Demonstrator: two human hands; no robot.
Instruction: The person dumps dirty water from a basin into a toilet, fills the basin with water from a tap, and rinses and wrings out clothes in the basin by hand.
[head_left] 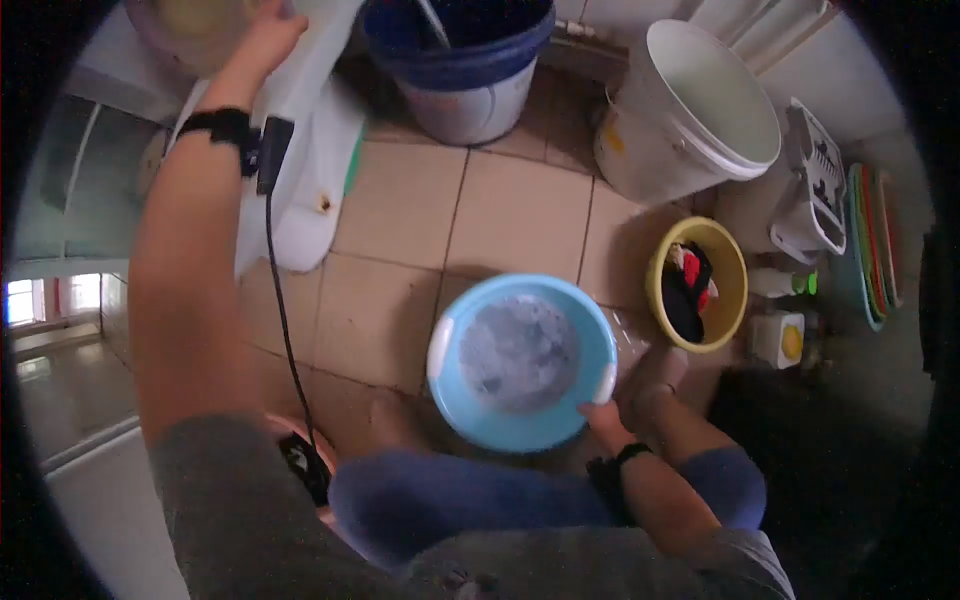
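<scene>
Blue basin (500, 432) of sudsy water (520, 355) on tiled floor (390, 200) by person's feet (662, 368); round, no long axis, white handles (438, 346) left and right. Right hand's (606, 427) fingers clamped on right one, likely for steadiness. Yellow basin (739, 270) of clothes (684, 305) near, presumably for reach. Left hand (264, 42) stretched to pale tub (155, 42); grip cannot be told.

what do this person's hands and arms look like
The left hand is bare, with a black wrist strap, dark box and thin dark cable. The right hand is also bare, with a dark wristband. The sleeves are short and grey.
</scene>
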